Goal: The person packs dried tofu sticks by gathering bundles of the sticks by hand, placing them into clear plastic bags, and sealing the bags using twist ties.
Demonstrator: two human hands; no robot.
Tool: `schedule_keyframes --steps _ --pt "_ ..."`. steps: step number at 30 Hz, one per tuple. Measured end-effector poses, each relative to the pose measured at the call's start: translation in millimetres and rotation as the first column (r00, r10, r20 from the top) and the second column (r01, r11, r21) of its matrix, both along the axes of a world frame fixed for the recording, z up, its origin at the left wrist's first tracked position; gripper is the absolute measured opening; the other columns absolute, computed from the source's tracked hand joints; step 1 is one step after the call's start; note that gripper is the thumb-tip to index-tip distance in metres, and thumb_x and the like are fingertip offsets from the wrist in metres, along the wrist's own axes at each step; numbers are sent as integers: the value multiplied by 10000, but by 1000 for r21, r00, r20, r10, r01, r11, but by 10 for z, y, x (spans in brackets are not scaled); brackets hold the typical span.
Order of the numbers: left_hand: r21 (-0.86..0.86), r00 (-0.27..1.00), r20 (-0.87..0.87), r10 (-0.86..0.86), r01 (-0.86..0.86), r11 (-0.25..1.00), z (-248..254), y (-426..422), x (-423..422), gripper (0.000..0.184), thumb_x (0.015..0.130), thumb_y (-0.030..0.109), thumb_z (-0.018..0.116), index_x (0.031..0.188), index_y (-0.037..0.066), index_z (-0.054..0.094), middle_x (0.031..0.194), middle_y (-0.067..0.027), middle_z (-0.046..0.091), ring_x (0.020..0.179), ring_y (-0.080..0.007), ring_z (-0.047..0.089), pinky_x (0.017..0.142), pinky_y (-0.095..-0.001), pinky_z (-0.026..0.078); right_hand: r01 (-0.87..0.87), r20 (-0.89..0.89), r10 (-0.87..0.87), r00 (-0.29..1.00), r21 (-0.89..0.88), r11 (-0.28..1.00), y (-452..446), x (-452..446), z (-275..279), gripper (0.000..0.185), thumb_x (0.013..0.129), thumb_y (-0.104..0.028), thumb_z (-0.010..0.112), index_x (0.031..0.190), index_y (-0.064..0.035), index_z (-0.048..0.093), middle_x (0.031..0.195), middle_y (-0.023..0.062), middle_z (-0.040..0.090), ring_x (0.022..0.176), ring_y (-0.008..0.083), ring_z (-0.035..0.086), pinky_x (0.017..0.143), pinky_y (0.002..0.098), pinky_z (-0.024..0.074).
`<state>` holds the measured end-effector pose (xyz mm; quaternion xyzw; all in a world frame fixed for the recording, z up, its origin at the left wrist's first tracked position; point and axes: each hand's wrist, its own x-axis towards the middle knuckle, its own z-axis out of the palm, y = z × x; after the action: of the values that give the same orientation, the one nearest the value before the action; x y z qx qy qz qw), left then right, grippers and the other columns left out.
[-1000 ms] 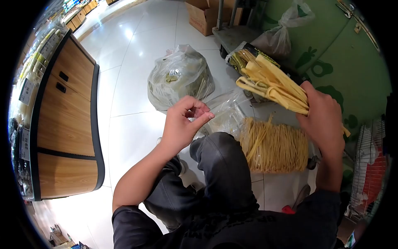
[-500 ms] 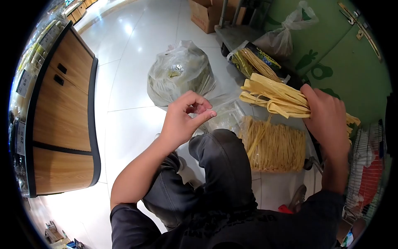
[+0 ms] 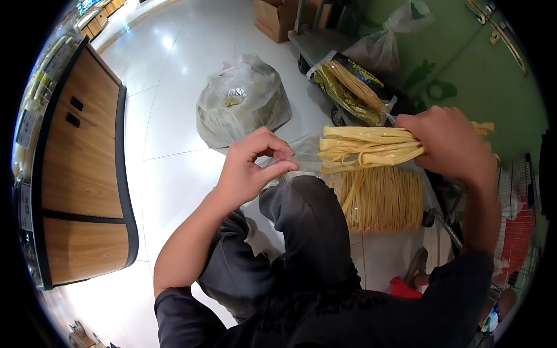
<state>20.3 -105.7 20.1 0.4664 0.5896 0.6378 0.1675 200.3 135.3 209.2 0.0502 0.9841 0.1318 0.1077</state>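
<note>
My right hand (image 3: 449,142) is wrapped round a bundle of dried tofu-skin sticks (image 3: 371,145), pale yellow, flat and looped at the left end. The bundle lies level, its left end at a clear plastic bag (image 3: 308,152). My left hand (image 3: 258,162) pinches the edge of that bag between thumb and fingers, above my knee. How far the sticks reach into the bag is hard to tell through the clear film. Below the bundle sits a large clear pack of thin yellow sticks (image 3: 383,200) on the floor.
A full translucent plastic bag (image 3: 242,104) stands on the tiles ahead. An opened yellow-and-black packet of sticks (image 3: 354,87) lies by a wheeled trolley (image 3: 319,43). A cardboard box (image 3: 275,20) is behind. A wooden display cabinet (image 3: 87,168) is left, a wire basket (image 3: 516,226) right.
My right hand has brought the bundle down and left, turning it more level, with its end now at the clear bag. My left hand keeps its pinch. The view has shifted slightly.
</note>
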Motion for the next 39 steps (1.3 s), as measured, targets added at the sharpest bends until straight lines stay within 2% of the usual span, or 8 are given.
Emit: schedule_keyframes --steps 3,16,19,21,27,30,37,39 --pt "10 1000 5 -11 11 1000 18 -18 -7 232 793 55 854 973 26 711 894 -47 635 793 -131 623 759 -276 551 47 184 -5 983 -228 973 67 -124 109 203 701 -71 710 893 -74 647 798 141 700 816 354 701 705 458 544" --pt "-215 987 156 -46 79 973 184 -47 29 366 891 97 776 1236 37 670 1037 -73 747 838 -99 685 667 -237 527 -85 65 92 994 -109 990 38 -237 94 204 683 -34 702 879 -85 679 774 133 692 810 340 701 703 447 547" --pt "-214 993 102 -63 84 973 216 -40 59 380 914 82 745 1279 24 656 1061 -82 755 855 -103 700 665 -241 540 -24 115 20 993 34 999 36 -274 79 198 704 -42 702 897 -82 694 788 137 694 824 337 707 720 443 552" --pt "-217 997 43 -68 76 973 230 -15 97 362 999 133 654 1342 23 618 1218 -138 718 908 -156 725 671 -248 566 -143 -28 149 988 147 979 67 -284 40 145 735 -96 737 864 -99 670 756 102 686 793 315 695 676 434 521" --pt "-207 982 191 9 31 978 250 -31 103 364 1077 189 529 1397 26 585 1198 -119 708 952 -186 728 717 -275 580 -330 -145 387 911 310 892 -27 -367 87 123 795 -54 706 908 -92 678 820 125 698 832 319 717 710 417 553" --pt "-107 994 104 -30 41 993 160 -27 59 371 1080 194 523 1402 20 580 1192 -119 700 1007 -204 719 765 -307 588 -366 -162 448 879 372 853 21 -387 83 127 784 -61 719 893 -97 666 821 115 698 827 316 718 700 407 550" --pt "-15 989 -133 -58 57 998 107 -49 60 388 1068 192 546 1389 -23 575 1144 -128 717 1031 -212 710 830 -332 589 -245 -15 249 968 140 959 -15 -442 177 189 723 -50 746 898 -97 691 818 106 698 813 314 709 699 426 546" --pt "3 994 -106 -11 11 1000 128 -55 72 344 1018 134 622 1332 -6 636 1139 -147 740 999 -210 740 858 -307 566 -61 226 60 972 -5 998 -57 -526 247 239 667 -46 748 898 -85 701 821 102 701 793 306 698 685 428 545"
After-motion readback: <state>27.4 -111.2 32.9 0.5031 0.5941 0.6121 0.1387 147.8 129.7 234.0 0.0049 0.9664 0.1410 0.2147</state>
